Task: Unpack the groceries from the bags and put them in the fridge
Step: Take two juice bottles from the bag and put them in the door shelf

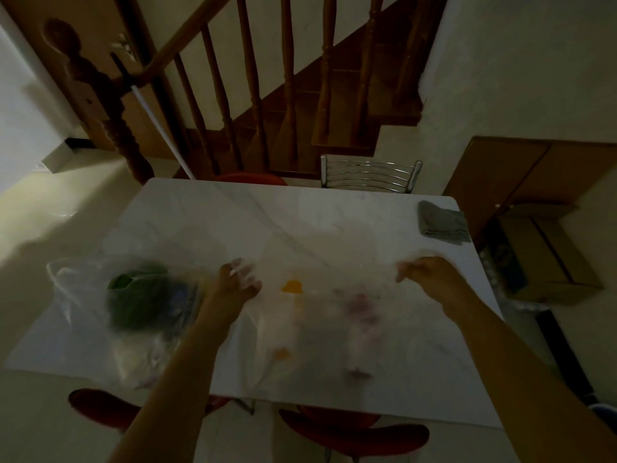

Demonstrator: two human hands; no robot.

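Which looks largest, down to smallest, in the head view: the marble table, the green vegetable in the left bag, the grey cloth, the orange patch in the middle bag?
1. Marble table
2. Green vegetable
3. Grey cloth, though it lies farther away
4. Orange patch

A white marble-patterned rectangular table (233, 208) is being used as the carrying surface. A clear thin plastic bag (320, 315) is lying on its middle, with blurred yellow and pinkish contents showing through. A second clear plastic bag (76, 289), in which a dark green rounded item (133, 302) is being held, is resting on the left part of the top, just beside the first. A folded grey cloth (442, 222) is lying at the far right corner, well apart from both bags.
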